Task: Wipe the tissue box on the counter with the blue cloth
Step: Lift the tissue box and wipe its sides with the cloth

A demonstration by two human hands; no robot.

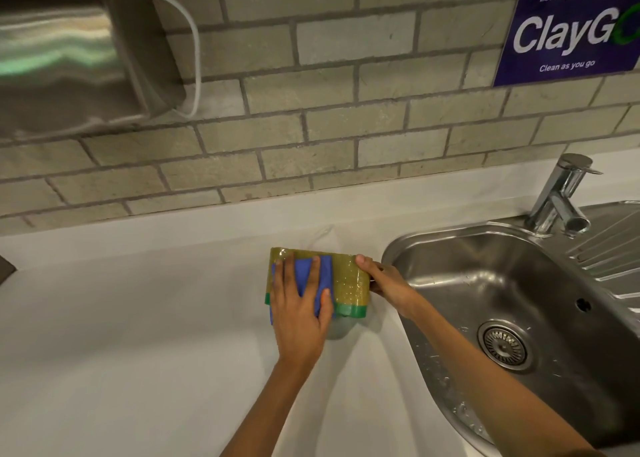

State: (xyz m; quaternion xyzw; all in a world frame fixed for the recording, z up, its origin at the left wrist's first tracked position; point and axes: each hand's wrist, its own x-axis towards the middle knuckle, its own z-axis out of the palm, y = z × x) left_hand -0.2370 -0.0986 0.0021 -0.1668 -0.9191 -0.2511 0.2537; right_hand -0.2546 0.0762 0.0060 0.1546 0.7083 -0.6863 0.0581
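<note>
**Wiping under way on the box top**

Two bare forearms reach in from the near edge. The left hand (299, 312) lies flat, fingers spread, pressing the blue cloth (317, 283) onto the top of the tissue box (349, 283). The right hand (382, 281) grips the box's right end, thumb on top; its other fingers are hidden, probably curled behind. The top is being wiped; the sides look untouched. The box stands on a white counter (138, 335), with a steel sink (519, 300) just beyond the right hand's fingers and a brick wall (346, 110) behind.
</note>
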